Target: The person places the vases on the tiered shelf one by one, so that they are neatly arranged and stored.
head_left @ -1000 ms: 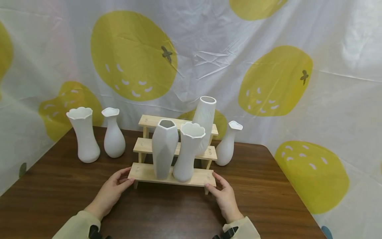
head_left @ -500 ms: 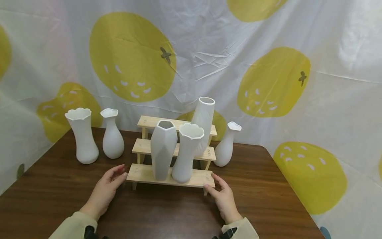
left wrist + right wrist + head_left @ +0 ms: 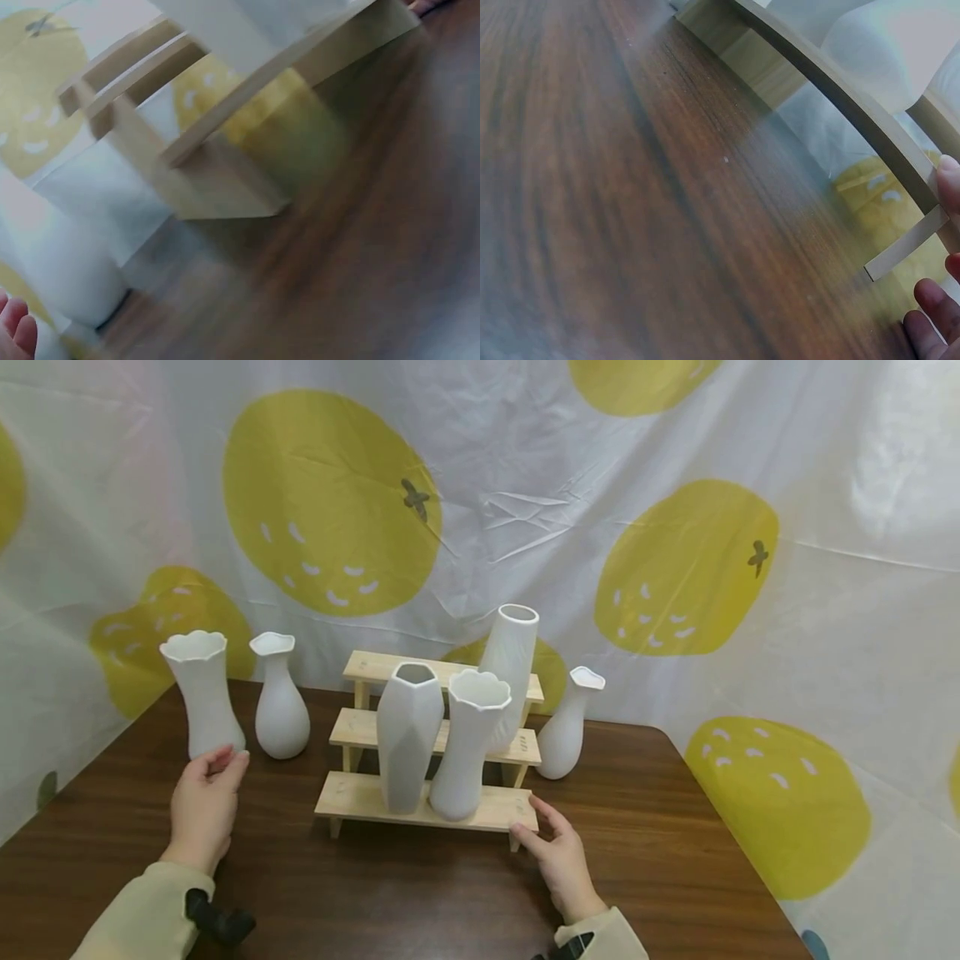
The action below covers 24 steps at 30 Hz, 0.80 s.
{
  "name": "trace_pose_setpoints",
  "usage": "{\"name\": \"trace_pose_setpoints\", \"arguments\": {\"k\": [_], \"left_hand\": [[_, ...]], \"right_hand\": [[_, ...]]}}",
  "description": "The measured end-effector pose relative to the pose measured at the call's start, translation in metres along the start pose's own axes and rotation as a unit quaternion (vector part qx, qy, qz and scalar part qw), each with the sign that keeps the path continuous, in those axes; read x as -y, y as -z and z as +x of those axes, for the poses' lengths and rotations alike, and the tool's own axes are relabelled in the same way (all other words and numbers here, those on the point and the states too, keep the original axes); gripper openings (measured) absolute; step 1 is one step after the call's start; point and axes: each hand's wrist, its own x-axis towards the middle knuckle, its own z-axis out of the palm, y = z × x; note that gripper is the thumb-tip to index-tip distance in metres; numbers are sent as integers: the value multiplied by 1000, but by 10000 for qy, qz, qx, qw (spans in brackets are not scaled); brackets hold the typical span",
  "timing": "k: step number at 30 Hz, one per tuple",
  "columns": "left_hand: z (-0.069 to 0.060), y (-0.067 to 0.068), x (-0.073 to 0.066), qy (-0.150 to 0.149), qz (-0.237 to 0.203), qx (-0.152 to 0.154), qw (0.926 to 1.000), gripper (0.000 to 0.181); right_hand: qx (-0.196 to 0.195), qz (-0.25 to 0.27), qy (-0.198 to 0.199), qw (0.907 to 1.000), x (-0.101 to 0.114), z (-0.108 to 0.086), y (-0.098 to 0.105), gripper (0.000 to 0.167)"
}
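A light wooden three-step stand [image 3: 352,789] stands mid-table in the head view. On it are a faceted white vase [image 3: 408,727], a scalloped-rim white vase [image 3: 463,756] and a tall round-mouthed vase [image 3: 512,672] behind. My right hand [image 3: 558,856] holds the right end of the lowest step, thumb at the front edge. My left hand [image 3: 204,810], its fingers loosely bent and holding nothing, is in front of another scalloped-rim vase [image 3: 206,697] at the left, overlapping its base; whether they touch I cannot tell. The left wrist view is blurred.
A narrow-necked white vase [image 3: 282,714] stands between the left scalloped vase and the stand. Another narrow-necked vase [image 3: 567,731] is just right of the stand. Behind the dark wooden table [image 3: 675,827] hangs a white cloth [image 3: 517,485] with yellow fruit shapes.
My left hand has let go of the stand's left end and moved left to the scalloped-rim vase. The right hand has stayed on the stand's right end.
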Motion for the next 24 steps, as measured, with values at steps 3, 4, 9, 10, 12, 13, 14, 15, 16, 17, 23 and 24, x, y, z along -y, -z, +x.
{"name": "trace_pose_setpoints", "arguments": {"k": [3, 4, 9, 10, 12, 13, 14, 15, 16, 17, 23, 24], "left_hand": [[13, 7, -6, 152, -162, -397, 9990, 56], [17, 8, -8, 159, -222, -544, 9981, 55], [33, 13, -18, 176, -274, -1175, 9925, 55], [36, 14, -19, 200, -254, -1241, 9917, 56], [40, 14, -22, 351, -260, -1282, 9908, 60], [42, 14, -23, 424, -259, -1293, 9904, 62], [44, 14, -23, 524, -277, -1294, 9898, 65], [46, 14, -24, 628, -305, -1264, 9895, 68], [47, 14, -25, 724, -321, -1210, 9895, 71], [48, 14, -26, 810, -343, -1143, 9895, 74], [59, 15, -34, 1169, -660, -696, 9885, 85], [61, 15, -35, 1195, -719, -661, 9880, 85]], "right_hand": [[-21, -3, -3, 10000, 1, -1, 0, 60], [-32, -2, -12, 10000, 1, -1, 0, 60], [-20, -21, 28, 10000, 3, -2, 0, 59], [-10, -21, 37, 10000, 3, -2, 0, 60], [9, -3, 31, 10000, 3, -2, 0, 60], [17, 10, 26, 10000, 3, -2, 0, 60], [25, 24, 33, 10000, 3, -2, 0, 60], [28, 47, 16, 10000, 2, -2, 0, 61], [39, 70, 11, 10000, 2, -2, 0, 61], [47, 82, 4, 10000, 2, -2, 0, 61], [55, 96, 24, 9999, 2, -2, 1, 61], [44, 84, 32, 9999, 1, -1, 1, 61]]}}
